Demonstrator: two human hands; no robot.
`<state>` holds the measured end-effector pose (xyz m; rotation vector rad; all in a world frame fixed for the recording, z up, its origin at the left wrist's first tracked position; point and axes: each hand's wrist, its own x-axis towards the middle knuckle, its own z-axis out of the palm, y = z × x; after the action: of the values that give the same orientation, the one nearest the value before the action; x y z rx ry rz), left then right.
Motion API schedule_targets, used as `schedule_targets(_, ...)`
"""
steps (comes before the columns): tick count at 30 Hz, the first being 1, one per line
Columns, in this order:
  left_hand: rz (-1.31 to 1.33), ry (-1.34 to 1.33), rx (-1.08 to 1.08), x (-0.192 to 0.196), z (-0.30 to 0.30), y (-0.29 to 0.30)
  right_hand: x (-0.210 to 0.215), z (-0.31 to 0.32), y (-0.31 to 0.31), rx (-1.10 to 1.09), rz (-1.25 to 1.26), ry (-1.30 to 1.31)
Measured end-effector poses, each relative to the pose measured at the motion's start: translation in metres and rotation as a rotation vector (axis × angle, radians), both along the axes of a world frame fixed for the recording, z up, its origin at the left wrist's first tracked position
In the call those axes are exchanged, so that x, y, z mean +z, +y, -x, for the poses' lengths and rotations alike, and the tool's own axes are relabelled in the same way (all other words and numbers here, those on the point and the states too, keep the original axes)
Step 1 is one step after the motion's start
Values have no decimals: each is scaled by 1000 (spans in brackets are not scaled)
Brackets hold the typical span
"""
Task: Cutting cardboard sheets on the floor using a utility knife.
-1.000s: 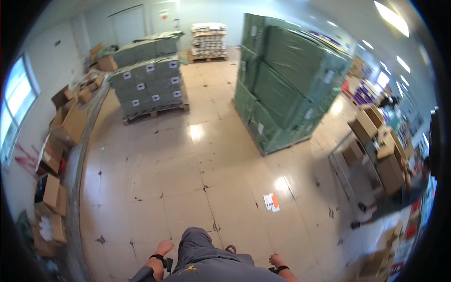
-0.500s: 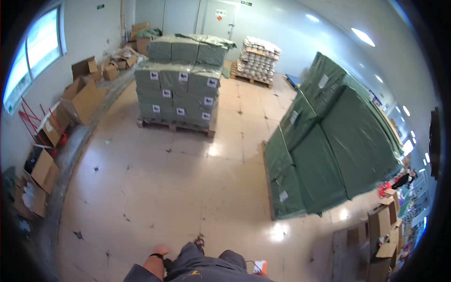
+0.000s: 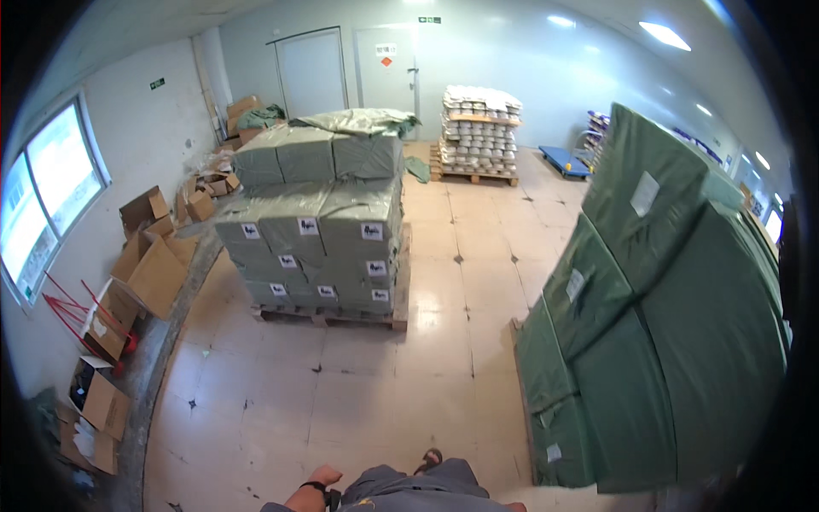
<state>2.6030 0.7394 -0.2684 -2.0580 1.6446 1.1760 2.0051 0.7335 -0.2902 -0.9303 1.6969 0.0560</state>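
My left hand (image 3: 324, 474) hangs low at my left side, a dark band round its wrist. It looks loosely open, and nothing shows in it. Of my right hand (image 3: 517, 507) only a sliver of skin is visible at the lower edge; its fingers are hidden. Neither hand touches any goods. Ahead to the left, a wooden pallet (image 3: 321, 321) carries a stack of grey-green wrapped packages (image 3: 320, 226) with white labels. Nearer on the right stands a tall stack of dark green wrapped bales (image 3: 631, 341), some labelled.
Tiled floor (image 3: 409, 375) runs between both stacks. Cardboard boxes (image 3: 158, 273) and a red-framed hand cart (image 3: 77, 320) line the left wall. Farther back are a pallet stack of white-and-brown rolled goods (image 3: 480, 136), a blue platform trolley (image 3: 565, 162) and a grey door (image 3: 386, 81).
The view has tilted up and both stacks appear closer. One foot has swung forward. A white-and-orange item near my right side has dropped out of view.
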Motion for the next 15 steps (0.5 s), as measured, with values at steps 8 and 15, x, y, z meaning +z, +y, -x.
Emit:
schedule_targets(8,141,-32,207,-7,-20,-136,-13,20,-332,-103,236,-65)
schedule_targets(15,-138,-195,427,-36,-15,-339,53,-2,-528,185,42,121)
